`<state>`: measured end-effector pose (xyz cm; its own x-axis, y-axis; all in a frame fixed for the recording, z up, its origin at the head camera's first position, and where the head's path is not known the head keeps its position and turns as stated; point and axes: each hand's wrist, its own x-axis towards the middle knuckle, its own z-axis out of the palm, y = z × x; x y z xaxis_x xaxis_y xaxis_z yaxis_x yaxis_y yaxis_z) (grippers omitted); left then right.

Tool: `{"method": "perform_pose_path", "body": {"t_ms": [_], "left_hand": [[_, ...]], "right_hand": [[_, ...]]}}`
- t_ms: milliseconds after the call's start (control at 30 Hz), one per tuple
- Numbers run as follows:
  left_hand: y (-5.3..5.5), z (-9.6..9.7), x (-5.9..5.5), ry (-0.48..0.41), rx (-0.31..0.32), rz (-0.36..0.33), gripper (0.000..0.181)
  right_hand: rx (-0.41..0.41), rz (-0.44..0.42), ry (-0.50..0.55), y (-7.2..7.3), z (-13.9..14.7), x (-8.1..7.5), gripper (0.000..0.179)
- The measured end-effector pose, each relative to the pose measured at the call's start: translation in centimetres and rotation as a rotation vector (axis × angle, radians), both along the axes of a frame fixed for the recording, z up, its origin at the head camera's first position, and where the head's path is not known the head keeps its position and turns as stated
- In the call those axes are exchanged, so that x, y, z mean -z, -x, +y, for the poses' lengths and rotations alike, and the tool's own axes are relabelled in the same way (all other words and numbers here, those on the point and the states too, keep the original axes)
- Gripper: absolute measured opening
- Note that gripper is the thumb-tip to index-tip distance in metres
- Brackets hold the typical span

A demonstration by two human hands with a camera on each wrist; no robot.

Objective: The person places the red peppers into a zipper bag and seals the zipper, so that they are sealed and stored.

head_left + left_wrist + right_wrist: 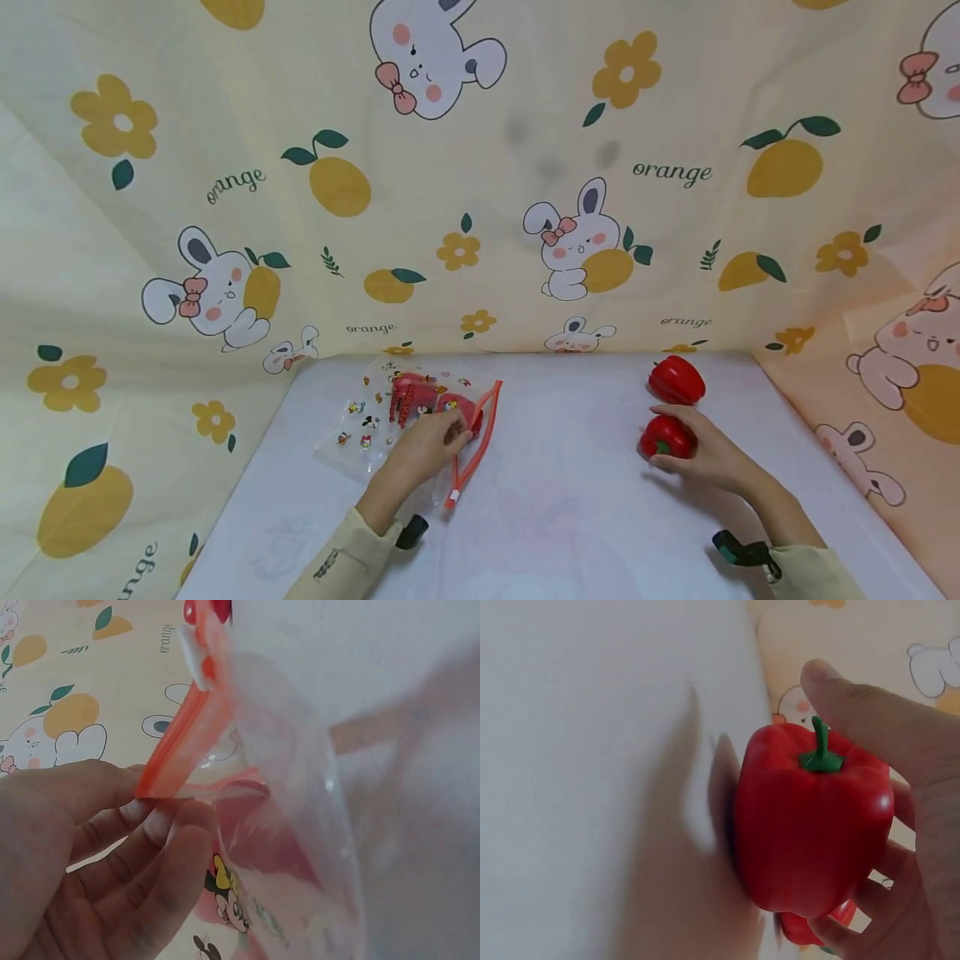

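Note:
A clear zip bag [367, 437] with cartoon prints and an orange zip edge [184, 746] lies on the left of the table, with red things [412, 392] inside that look like peppers. My left hand [427, 446] pinches the bag's edge between thumb and fingers, holding its mouth partly apart. On the right, my right hand [708, 454] curls round a red bell pepper [814, 825] with a green stem, thumb at the stem end and fingers along the far side. Just behind it sits a second red bell pepper [677, 380].
The table [555, 533] has a white surface. Behind and at the sides hangs a cream cloth [495, 167] printed with rabbits and oranges. A white and orange slider [452, 498] sits at the near end of the bag's zip.

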<state>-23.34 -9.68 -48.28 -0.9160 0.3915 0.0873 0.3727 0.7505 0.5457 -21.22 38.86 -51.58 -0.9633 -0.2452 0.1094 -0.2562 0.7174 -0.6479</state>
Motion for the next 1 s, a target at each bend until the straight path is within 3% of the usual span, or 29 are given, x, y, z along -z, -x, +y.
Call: {"method": "perform_pose_path", "body": {"t_ms": [200, 533, 833, 1000], "left_hand": [[-0.1, 0.0, 0.0, -0.004, 0.003, 0.001, 0.01], [-0.2, 0.0, -0.1, -0.013, -0.003, -0.012, 0.009], [-0.2, -0.1, -0.2, -0.022, -0.008, -0.006, 0.008], [-0.1, -0.1, -0.1, -0.015, -0.01, -0.006, 0.008]], "right_hand": [[-0.011, 0.025, 0.014, -0.3, 0.4, 0.4, 0.096], [0.021, -0.017, -0.043, -1.2, 0.9, 0.2, 0.102], [-0.024, 0.047, -0.059, -1.8, 1.5, 0.0, 0.09], [-0.013, 0.042, -0.084, -1.8, 1.6, -0.2, 0.086]]}}
